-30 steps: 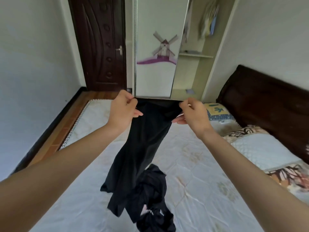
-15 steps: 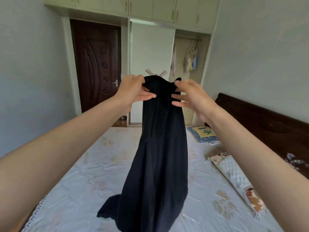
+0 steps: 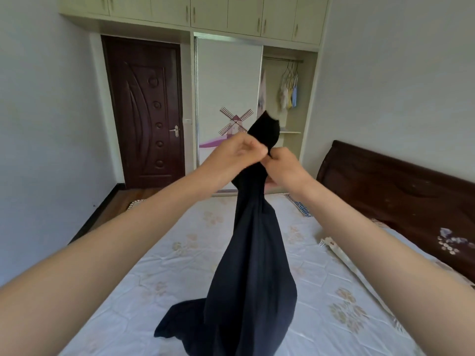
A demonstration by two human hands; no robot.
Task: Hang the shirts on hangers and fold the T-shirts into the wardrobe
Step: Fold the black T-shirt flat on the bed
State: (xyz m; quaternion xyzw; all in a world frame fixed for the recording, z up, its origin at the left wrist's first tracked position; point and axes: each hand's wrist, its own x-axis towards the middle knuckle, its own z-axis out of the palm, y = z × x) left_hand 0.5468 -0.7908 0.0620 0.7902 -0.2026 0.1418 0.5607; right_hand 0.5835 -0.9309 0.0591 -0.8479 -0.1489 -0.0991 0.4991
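A long black garment (image 3: 253, 265) hangs in the air above the white bed (image 3: 159, 278), its lower end trailing onto the mattress. My left hand (image 3: 237, 155) and my right hand (image 3: 281, 168) meet at its top and both grip the bunched fabric; a dark tip sticks up above my fingers. Behind it stands the wardrobe (image 3: 290, 104) with its right side open, where several hangers with pale clothes (image 3: 289, 91) hang on a rail.
A sliding wardrobe door with a windmill picture (image 3: 228, 104) covers the left half. A dark wooden door (image 3: 145, 111) is left of it. A dark headboard (image 3: 395, 191) and pillows (image 3: 341, 253) lie at the right. Upper cabinets (image 3: 205, 9) run above.
My hands have come together at the top of the garment, bunching it where it was spread between them. The view has lifted toward the wardrobe.
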